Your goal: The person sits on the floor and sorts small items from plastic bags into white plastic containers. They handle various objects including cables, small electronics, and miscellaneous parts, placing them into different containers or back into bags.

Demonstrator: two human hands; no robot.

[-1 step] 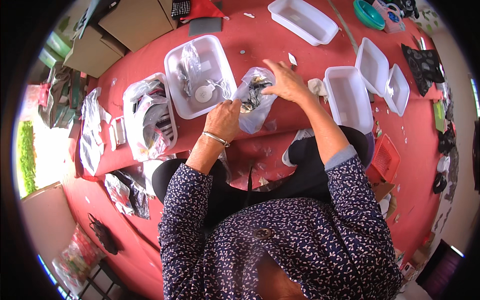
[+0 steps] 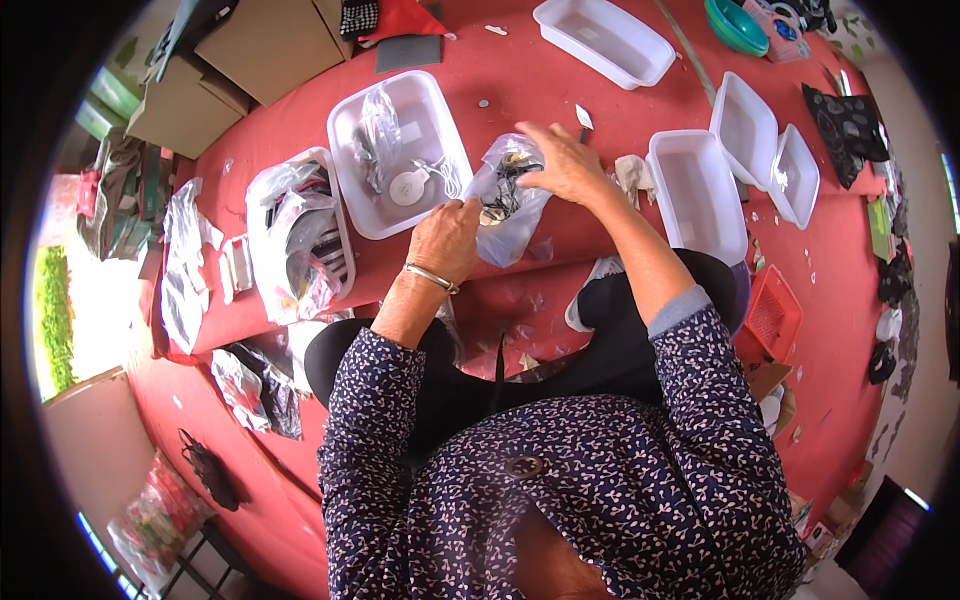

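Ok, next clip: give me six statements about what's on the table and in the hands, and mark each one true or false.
1. The left hand grips the plastic bag. True.
2. The plastic bag is empty. False: it holds a tangle of dark, cord-like things.
3. The right hand has its thumb and fingers apart at the bag. True.
4. A bracelet sits on the right wrist. False: it is on the left.
5. A round white thing lies in the white tub just left of the bag. True.
6. The green bowl is at the picture's lower left. False: it is at the upper right.
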